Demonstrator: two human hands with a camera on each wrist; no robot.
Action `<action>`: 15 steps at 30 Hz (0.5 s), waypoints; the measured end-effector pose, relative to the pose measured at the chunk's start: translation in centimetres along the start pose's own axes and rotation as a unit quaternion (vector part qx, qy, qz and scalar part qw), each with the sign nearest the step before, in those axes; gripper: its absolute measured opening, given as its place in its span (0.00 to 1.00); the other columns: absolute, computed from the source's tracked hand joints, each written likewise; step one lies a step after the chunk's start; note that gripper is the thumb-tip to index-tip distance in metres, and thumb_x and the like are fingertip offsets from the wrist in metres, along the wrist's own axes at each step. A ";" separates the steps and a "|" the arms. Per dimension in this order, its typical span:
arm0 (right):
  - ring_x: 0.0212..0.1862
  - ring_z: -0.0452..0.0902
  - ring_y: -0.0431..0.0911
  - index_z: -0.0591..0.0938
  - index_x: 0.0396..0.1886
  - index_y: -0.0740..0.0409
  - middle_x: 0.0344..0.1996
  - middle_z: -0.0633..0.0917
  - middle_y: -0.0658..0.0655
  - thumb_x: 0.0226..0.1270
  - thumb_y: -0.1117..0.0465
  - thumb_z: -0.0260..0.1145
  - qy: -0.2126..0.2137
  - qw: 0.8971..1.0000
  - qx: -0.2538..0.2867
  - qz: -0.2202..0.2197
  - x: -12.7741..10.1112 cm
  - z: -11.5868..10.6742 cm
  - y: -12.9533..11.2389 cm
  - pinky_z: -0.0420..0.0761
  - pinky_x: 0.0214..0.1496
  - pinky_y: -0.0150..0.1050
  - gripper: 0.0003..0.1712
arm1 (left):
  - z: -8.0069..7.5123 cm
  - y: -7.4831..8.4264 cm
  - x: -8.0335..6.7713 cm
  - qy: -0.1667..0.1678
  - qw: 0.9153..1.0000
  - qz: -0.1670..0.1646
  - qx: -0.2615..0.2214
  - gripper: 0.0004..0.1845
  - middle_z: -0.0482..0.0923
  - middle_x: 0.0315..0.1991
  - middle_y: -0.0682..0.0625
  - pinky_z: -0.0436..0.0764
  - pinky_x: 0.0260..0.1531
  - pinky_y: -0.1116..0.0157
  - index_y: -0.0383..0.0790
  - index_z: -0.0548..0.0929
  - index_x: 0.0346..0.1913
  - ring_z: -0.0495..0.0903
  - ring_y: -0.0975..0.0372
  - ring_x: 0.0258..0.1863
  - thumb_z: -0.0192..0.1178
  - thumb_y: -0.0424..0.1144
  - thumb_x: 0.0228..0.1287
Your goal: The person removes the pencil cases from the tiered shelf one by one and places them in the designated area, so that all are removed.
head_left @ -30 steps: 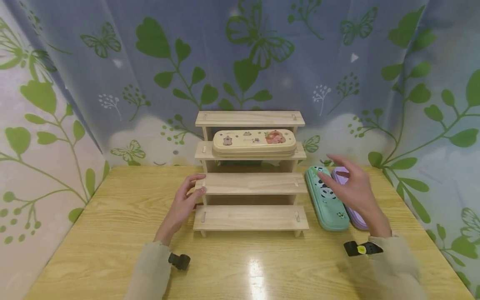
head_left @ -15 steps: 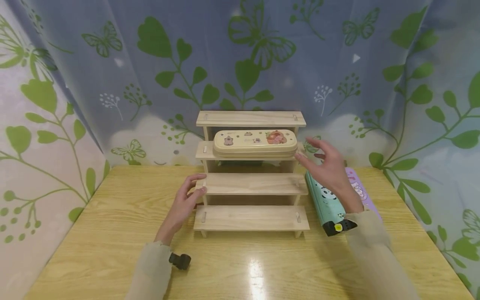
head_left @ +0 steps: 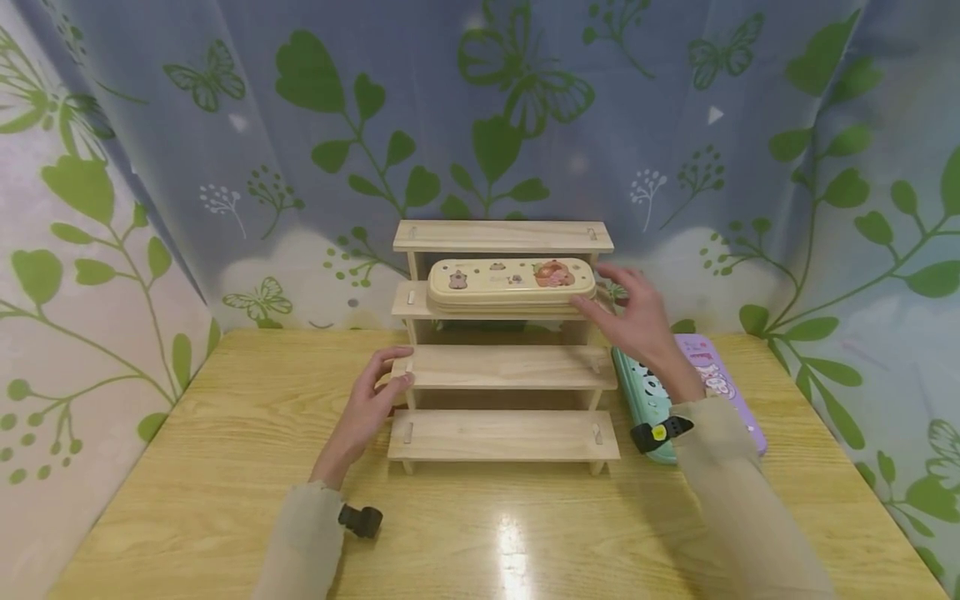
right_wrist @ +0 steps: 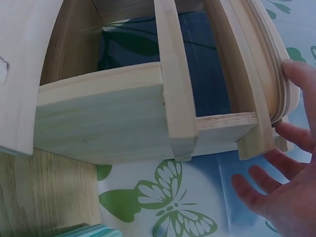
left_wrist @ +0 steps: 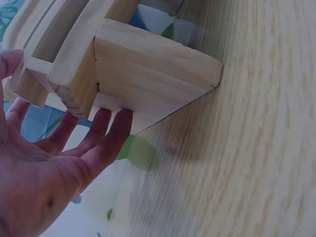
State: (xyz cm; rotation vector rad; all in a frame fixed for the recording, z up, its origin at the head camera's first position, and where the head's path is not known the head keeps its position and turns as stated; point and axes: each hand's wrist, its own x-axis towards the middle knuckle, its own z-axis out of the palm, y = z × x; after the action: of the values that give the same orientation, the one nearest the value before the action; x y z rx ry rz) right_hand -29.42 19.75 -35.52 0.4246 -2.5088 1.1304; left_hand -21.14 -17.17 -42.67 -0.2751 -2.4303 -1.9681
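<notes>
Wooden stepped rack (head_left: 502,367) braced at its left end by the left hand (head_left: 367,408), fingers relaxed against the second step, unmoved from a second ago. Cream pencil case (head_left: 512,283) lying flat on the third step. Right hand (head_left: 633,321), spread wide, now up from above the green case (head_left: 652,396) and purple case (head_left: 716,379) on the desk (head_left: 225,467), fingertips touching the cream case's right end. Likely about to grasp it.
</notes>
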 end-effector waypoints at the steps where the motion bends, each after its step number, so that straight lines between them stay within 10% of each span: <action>1: 0.62 0.67 0.56 0.70 0.65 0.51 0.62 0.71 0.60 0.57 0.41 0.69 -0.004 1.000 -0.002 0.004 0.1 0.1 0.0 0.72 0.58 0.57 0.39 | 0.0 0.0 0.0 0.000 1.000 0.000 0.001 0.20 0.57 0.71 0.52 0.70 0.56 0.48 0.50 0.68 0.64 0.49 0.51 0.73 0.52 0.45 0.71; 15: 0.62 0.65 0.52 0.72 0.59 0.52 0.58 0.72 0.55 0.50 0.42 0.74 0.000 0.999 0.045 0.014 -0.8 0.7 -0.3 0.67 0.61 0.56 0.39 | 0.0 0.1 0.0 -0.002 1.000 -0.010 -0.001 0.21 0.55 0.72 0.50 0.74 0.52 0.47 0.52 0.67 0.64 0.53 0.47 0.72 0.52 0.46 0.71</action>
State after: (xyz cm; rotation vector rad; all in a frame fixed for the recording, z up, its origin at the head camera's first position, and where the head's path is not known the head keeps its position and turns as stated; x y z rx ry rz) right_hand -28.73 19.08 -36.06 0.4129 -2.4782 1.2574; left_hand -21.14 -17.17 -42.57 -0.2575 -2.4439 -1.9786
